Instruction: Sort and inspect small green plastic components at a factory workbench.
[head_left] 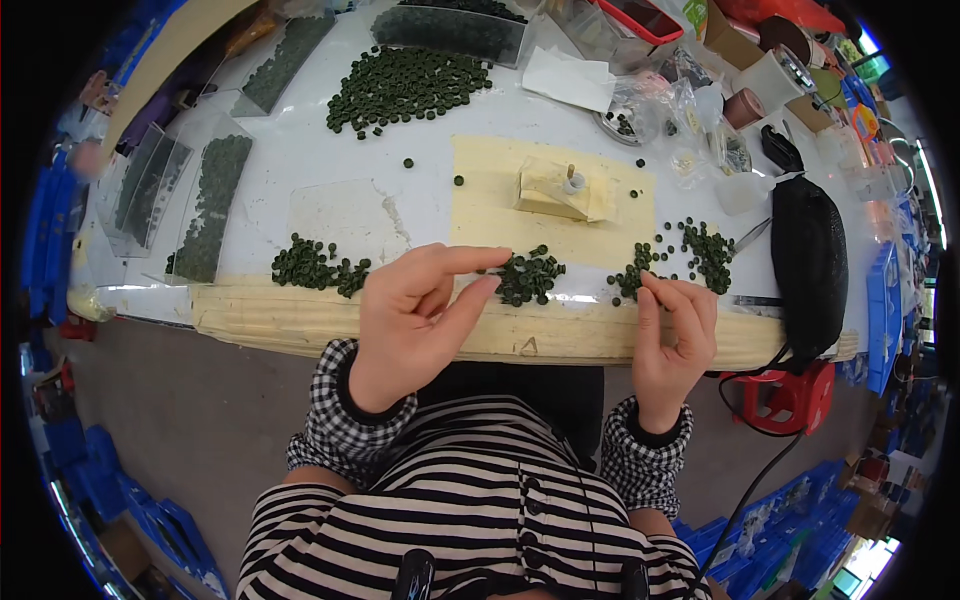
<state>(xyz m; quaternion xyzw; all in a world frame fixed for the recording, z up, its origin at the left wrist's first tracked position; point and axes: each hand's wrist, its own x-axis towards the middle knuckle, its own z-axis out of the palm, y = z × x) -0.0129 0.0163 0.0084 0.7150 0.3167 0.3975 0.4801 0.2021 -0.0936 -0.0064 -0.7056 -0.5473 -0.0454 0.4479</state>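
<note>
My left hand (415,315) reaches over the table's front edge, thumb and index finger apart at the left side of a small heap of dark green round pieces (528,277). A piece or two shows near the gap between those fingertips. At the right, my right hand (677,335) has thumb and index finger drawn into a pinch beside another loose group of green pieces (630,284). Whatever is in that pinch, if anything, is too small to make out. Beyond the hands, a tape-wrapped block (550,195) with a short upright peg (573,182) rests on a yellowish sheet (485,220).
More green pieces lie in a left heap (310,265), a right heap (708,255) and a large far pile (400,90). Clear trays (215,205) of pieces stand at the left. A black bag-like bundle (812,265) and cable (740,490) are at the right, with a red stool (790,405) below.
</note>
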